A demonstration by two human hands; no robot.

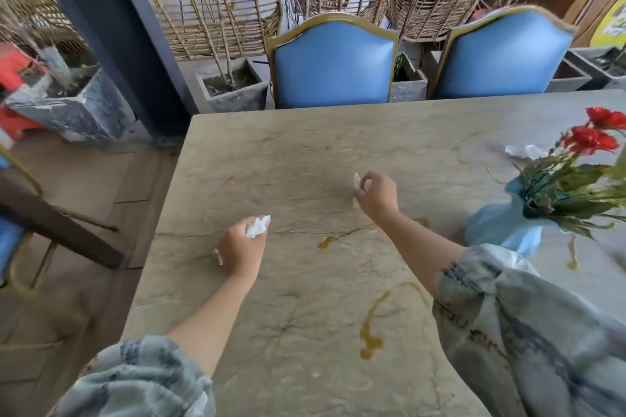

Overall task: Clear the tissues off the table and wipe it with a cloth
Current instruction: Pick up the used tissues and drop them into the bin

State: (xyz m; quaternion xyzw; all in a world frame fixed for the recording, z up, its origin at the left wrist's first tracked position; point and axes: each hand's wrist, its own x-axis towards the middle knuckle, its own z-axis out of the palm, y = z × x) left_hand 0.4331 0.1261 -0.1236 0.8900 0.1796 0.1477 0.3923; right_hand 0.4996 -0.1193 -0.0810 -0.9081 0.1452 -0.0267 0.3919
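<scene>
Clutching crumpled tissues, the left grip (242, 249) and right grip (376, 195) hover over the stained table (305, 152).

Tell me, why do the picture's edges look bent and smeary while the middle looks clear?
In the head view, the wide lens bows the table edge and the chairs. The red flowers and the sleeve near the border are smeared. Both hands, left and right, stay fairly sharp. The light is soft daylight, without hard shadows.

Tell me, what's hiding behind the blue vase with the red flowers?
A crumpled white tissue lies on the table behind the blue vase. The flowers and leaves cover part of it and whatever else is there.
</scene>
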